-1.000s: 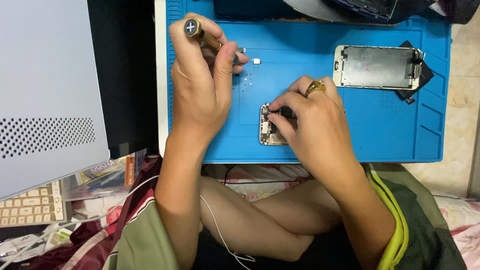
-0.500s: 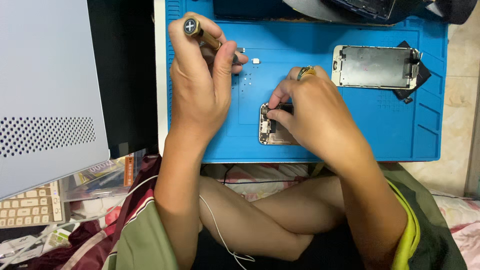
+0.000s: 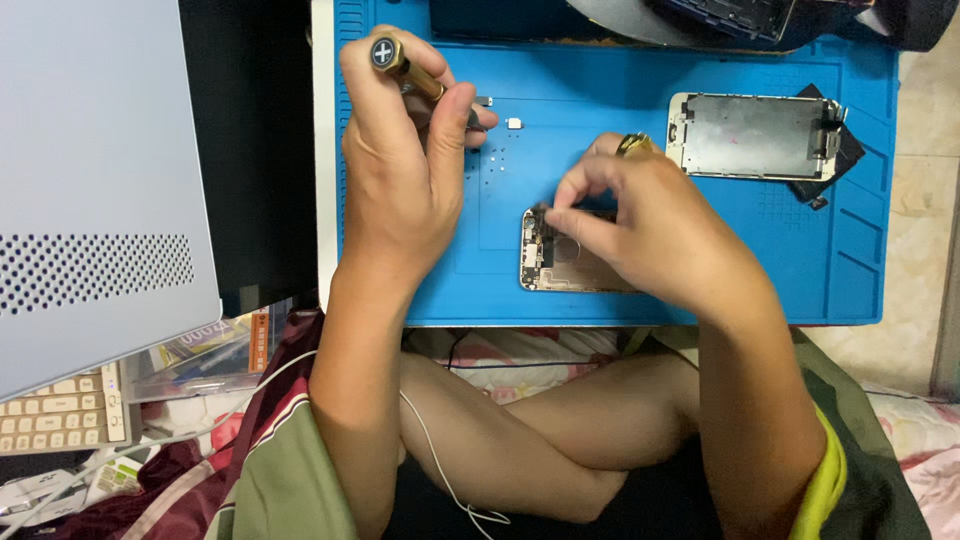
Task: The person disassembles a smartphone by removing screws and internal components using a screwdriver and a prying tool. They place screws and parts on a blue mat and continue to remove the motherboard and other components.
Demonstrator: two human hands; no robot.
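Lying flat near the front edge of the blue mat (image 3: 860,260), the opened phone body (image 3: 560,268) shows a pale metal frame with dark parts along its left end; its right half is hidden under the right hand (image 3: 650,235). That hand's fingertips (image 3: 560,205) are pinched together at the phone's upper left corner, closed on something too small to make out. A gold ring (image 3: 633,145) sits on one finger. The left hand (image 3: 400,175) hovers over the mat to the left, its grip closed round a brass-coloured screwdriver (image 3: 405,70) with a cross mark on its dark cap, the tip hidden behind the fingers.

Counted: one phone body, one screwdriver, one detached screen panel (image 3: 755,135) lying well apart at the mat's upper right, two small white parts (image 3: 514,123) just beyond the left hand, and a scatter of tiny screws (image 3: 495,165) beside it, too small to number.

Since half a second ago the right hand has shifted a little to the right and its fingers have bunched tighter over the phone's corner; the left hand stays put with the screwdriver.

A grey computer case (image 3: 95,180) stands left of the worktop, with a keyboard (image 3: 55,415) below it
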